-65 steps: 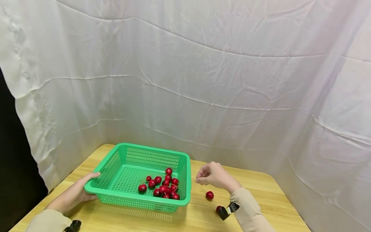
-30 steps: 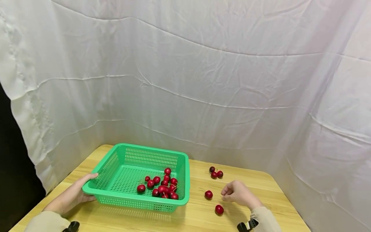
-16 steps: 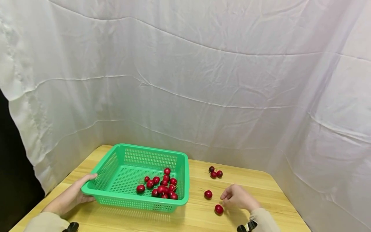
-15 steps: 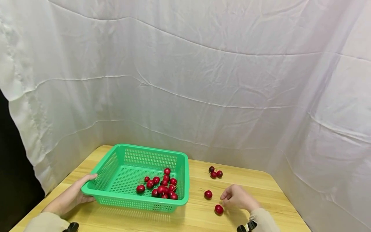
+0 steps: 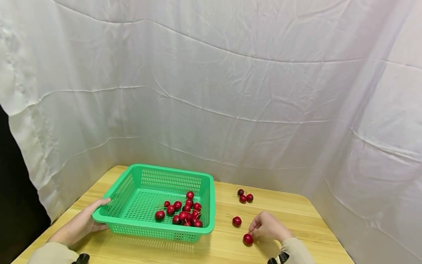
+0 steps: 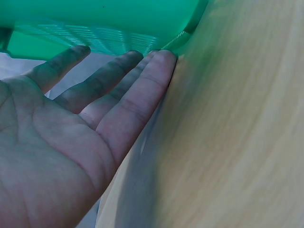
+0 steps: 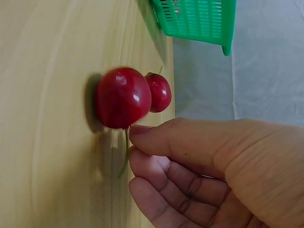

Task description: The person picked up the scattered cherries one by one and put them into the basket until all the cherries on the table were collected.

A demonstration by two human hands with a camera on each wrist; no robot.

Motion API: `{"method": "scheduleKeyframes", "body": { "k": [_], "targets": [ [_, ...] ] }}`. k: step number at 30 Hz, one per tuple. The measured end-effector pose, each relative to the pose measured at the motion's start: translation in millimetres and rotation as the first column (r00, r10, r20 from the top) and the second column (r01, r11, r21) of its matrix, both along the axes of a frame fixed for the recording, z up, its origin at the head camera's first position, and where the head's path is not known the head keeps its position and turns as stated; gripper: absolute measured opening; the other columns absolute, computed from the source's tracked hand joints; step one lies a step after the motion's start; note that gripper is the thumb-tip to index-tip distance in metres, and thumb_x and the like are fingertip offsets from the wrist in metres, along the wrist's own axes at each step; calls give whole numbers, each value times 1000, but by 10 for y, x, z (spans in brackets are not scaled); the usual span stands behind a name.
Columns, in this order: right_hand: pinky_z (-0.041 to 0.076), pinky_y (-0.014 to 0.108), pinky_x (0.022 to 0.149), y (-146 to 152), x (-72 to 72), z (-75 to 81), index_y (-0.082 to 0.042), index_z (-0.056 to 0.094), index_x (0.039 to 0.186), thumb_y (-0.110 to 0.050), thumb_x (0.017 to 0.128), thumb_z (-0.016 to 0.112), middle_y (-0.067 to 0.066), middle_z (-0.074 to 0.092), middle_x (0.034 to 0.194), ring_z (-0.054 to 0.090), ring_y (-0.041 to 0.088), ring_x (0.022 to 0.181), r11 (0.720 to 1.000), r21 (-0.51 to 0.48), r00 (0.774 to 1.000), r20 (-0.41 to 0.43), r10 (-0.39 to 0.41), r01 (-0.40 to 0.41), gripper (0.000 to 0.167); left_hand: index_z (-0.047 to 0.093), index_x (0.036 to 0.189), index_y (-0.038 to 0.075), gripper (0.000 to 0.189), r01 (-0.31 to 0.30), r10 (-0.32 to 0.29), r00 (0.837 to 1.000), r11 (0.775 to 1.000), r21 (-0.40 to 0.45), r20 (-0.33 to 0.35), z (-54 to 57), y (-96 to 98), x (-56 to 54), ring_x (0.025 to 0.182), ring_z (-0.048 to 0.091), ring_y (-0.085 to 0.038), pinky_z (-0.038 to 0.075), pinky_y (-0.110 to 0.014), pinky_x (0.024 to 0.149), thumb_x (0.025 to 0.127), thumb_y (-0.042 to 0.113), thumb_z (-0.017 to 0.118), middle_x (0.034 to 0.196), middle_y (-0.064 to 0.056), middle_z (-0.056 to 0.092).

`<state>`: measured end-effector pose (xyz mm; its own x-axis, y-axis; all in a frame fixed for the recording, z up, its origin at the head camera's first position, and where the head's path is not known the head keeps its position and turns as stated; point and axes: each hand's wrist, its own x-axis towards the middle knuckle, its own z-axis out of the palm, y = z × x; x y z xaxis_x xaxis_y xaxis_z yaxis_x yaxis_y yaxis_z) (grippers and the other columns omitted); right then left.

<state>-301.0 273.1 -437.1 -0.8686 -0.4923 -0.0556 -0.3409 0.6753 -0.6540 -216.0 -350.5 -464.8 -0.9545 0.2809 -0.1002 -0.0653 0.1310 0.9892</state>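
Note:
My left hand (image 5: 82,222) holds the near left corner of a green plastic basket (image 5: 155,227). The thumb lies over the rim, and in the left wrist view the other fingers (image 6: 128,107) stretch straight against its underside. Several red cherries (image 5: 186,215) are gathered in the right part of the basket. To its right, my right hand (image 5: 267,226) is beside a cherry (image 5: 248,239) on the table. In the right wrist view, bent thumb and fingertips are close against that cherry's green stem (image 7: 127,147); the stem does not pass visibly between them.
Another stemmed cherry (image 5: 236,221) lies just beyond, toward the basket. Farther back are 3 cherries (image 5: 243,199) in a cluster. The wooden table (image 5: 296,216) is enclosed by hanging white cloth (image 5: 237,91) at the back and sides.
My right hand moved from near the basket to the right and down, then edged left to the nearest cherry, which has shifted slightly. My left hand stays on the basket.

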Motion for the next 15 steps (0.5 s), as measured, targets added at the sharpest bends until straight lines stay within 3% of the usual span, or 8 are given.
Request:
{"method": "scheduleKeyframes", "body": {
  "k": [9,15],
  "targets": [
    [49,19,57,15,22,12,0,76,84,4,85,80,6,75,77,62,15,70,1000,15,1000,29,10,-11,5,4,163,-16,79,1,-1,1000,1000,9,6,4,0,-5,116,70,-10,57,-33,101,118,46,22,133,-5,64],
    [51,19,58,11,47,16,-1,78,86,9,82,75,8,77,80,63,13,70,999,16,998,56,42,-43,12,7,162,-17,78,11,-11,1000,1000,8,5,8,-4,-2,116,71,-12,57,-31,99,118,45,21,132,-5,65]
  ]
}}
